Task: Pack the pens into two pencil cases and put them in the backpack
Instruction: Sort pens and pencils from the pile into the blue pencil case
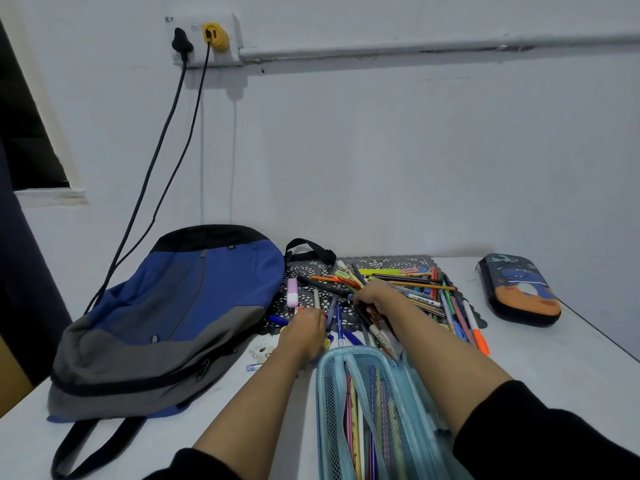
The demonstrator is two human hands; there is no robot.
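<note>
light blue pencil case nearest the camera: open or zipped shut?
Open. The light blue pencil case lies unzipped and spread, its mesh pocket exposed, with pens showing inside.

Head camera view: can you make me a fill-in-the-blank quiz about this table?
The blue and grey backpack lies to the ____ of the pens.
The mesh pencil case nearest the person is light ____.
The dark pencil case lies to the ____ of the pens.
Missing: left, blue, right.
</note>
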